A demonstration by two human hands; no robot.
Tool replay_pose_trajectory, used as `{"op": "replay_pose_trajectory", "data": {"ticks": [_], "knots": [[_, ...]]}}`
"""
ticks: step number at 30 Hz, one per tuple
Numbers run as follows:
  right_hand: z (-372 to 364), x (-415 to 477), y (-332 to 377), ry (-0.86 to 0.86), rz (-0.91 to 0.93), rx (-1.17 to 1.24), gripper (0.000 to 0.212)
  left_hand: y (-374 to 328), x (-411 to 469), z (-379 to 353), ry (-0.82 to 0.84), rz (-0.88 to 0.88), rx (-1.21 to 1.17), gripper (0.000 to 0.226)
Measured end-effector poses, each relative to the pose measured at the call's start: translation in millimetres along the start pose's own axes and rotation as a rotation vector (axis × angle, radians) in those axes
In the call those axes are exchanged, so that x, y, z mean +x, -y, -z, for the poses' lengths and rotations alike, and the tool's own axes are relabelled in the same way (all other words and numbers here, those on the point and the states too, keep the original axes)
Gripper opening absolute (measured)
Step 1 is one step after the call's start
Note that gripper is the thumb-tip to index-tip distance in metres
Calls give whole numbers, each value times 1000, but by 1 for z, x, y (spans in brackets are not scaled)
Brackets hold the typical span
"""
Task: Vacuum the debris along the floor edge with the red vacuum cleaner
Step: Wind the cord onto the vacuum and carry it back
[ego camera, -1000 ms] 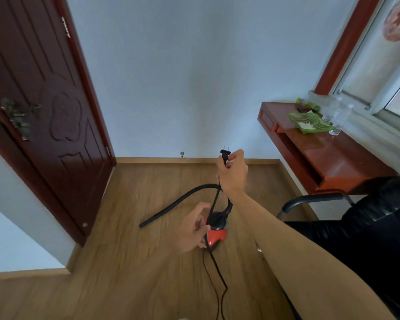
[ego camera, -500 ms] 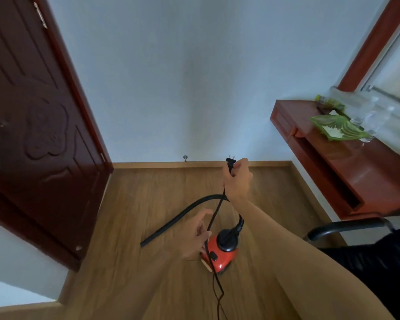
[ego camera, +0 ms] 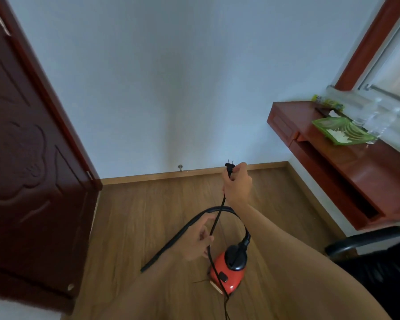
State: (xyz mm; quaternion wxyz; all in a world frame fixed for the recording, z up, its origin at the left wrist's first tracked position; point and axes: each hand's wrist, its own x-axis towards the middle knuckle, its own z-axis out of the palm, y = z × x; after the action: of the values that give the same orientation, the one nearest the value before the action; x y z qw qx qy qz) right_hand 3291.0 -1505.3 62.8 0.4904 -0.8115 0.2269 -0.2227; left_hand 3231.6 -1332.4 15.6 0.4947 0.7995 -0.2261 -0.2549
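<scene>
Wood floor (ego camera: 136,215); right hand (ego camera: 238,185) grips plug (ego camera: 229,167), left hand (ego camera: 194,241) holds cord (ego camera: 219,209).

The red vacuum cleaner (ego camera: 234,279) now sits lower in the frame, farther below the right hand (ego camera: 237,184) gripping the plug (ego camera: 229,168), with more cord (ego camera: 217,222) stretched between them. The left hand (ego camera: 194,241), 1 second ago against its body, is now up-left of it.

A two-pin plug (ego camera: 229,168) is gripped, prongs up, in the raised right hand (ego camera: 237,184). Its black power cord (ego camera: 218,215) is pinched lower down by the left hand (ego camera: 193,242) and led to a small red vacuum cleaner (ego camera: 228,274) set on a wooden floor (ego camera: 136,215). A black hose (ego camera: 171,241) is curved out leftward. A dark door (ego camera: 32,158) is seen at left, and a desk (ego camera: 367,172) bearing a green tray (ego camera: 340,131) at right.
</scene>
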Motion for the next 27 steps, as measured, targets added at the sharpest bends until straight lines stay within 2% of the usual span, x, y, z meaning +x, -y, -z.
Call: {"op": "replay_pose_trajectory", "data": {"ticks": [7,10,18,22,27], "knots": [[-40,23,5,-142,-128,-23,24,31,47,59,140,-109,133,44],[-50,26,-2,-181,-176,-32,22,44,64,70,218,-61,129,49],[-31,19,-45,-322,-300,-93,21,62,93,44,421,-80,163,49],[-17,18,-75,-380,-345,-120,22,65,103,21,515,-84,120,41],[-5,16,-112,-437,-394,-131,21,76,121,-8,603,-68,143,48]]}}
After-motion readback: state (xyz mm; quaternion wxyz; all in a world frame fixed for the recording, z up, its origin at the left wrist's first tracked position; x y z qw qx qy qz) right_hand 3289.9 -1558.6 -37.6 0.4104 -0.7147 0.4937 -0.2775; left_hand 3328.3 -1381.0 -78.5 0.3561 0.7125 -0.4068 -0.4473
